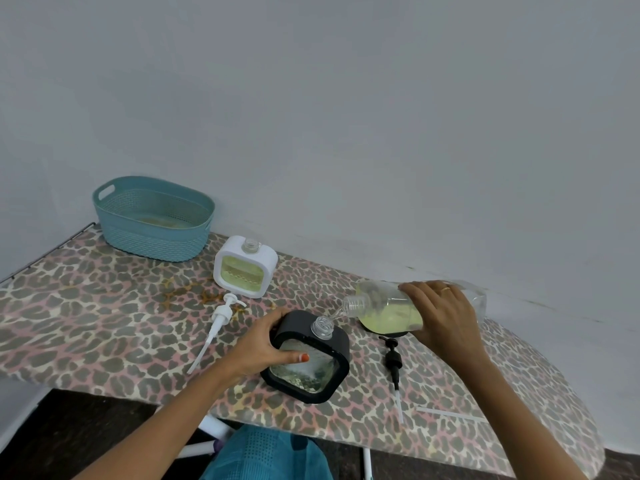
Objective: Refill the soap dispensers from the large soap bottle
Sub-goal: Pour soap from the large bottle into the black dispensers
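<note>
1. Head view: the right hand (440,317) is gripping the tilted soap bottle (388,310), pouring into the black dispenser (311,362), which the left hand (263,344) is clasping on the table (104,323).
2. Any wobble is risking soap missing the narrow neck and spilling.

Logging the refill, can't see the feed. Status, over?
Left hand grips black dispenser. Right hand tips large soap bottle, thin stream into dispenser neck. White dispenser holds soap, neck open. Nothing in the way.
</note>
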Motion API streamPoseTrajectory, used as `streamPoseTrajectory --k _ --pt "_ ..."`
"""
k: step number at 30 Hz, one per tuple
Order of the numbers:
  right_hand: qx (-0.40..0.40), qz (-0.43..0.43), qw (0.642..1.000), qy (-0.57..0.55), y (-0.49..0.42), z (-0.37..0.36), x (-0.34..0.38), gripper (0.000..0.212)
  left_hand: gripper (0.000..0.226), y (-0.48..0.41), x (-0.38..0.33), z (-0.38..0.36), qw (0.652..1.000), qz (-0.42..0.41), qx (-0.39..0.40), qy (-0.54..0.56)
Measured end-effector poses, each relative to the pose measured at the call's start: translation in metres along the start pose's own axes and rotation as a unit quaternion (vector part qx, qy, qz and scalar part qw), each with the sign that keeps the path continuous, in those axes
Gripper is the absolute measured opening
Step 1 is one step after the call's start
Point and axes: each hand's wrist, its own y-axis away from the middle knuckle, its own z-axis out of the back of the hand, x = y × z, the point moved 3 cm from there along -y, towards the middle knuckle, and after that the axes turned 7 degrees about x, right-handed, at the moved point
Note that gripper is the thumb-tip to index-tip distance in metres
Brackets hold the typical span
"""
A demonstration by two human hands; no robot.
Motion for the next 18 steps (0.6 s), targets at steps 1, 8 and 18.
streamPoseTrajectory --k 1,8,18 --pt "0.002 -0.001 1.0 0.0 0.0 0.0 -0.0005 0.082 0.077 0.0001 -0.0003 -0.0002 1.0 0.0 0.001 0.0" --pt "0.007 -0.001 1.0 -0.004 -0.0013 0.0007 -0.0006 0.084 0.078 0.0003 -0.0032 -0.0008 1.0 -0.002 0.003 0.001" --pt "0.009 -0.008 1.0 0.002 0.0007 -0.0005 -0.0016 0.081 0.081 0.0003 -0.0007 -0.0009 1.0 0.004 -0.001 0.008"
